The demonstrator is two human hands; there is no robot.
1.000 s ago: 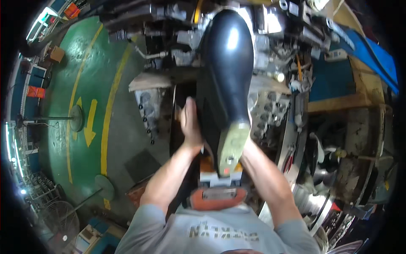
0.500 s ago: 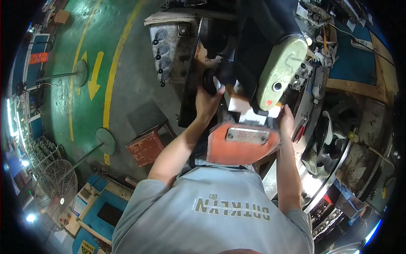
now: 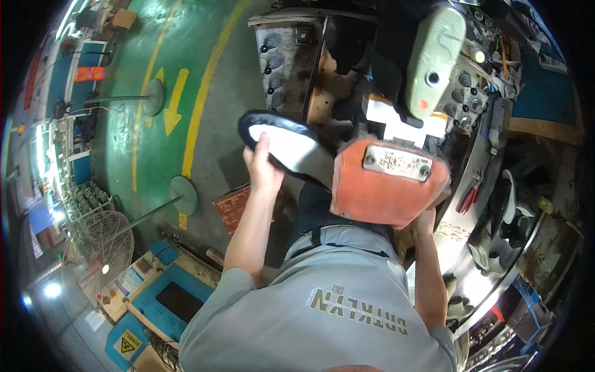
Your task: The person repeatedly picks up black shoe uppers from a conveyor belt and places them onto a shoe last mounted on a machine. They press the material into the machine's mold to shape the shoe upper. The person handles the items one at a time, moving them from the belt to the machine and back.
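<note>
My left hand grips a shoe left of the machine, fingers beneath and thumb pressed on its white underside. A black rim surrounds the white, and the shoe's right end passes behind an orange pad with a worn metal plate. Below the right edge of that pad is my right hand; the pad hides its fingers and anything in them. Above the pad stands the machine's pale green head, with white blocks under it.
Control panels with black-tipped levers flank the machine. Red-handled pliers lie on the bench at right, near several shoe-shaped pieces. A red stool stands on the floor at left. Farther left is a wire-cage fan.
My left hand has drawn the shoe out from the machine, left and toward me, turning its white underside into view. My right hand has moved down behind the pad. The whole view has shifted.
</note>
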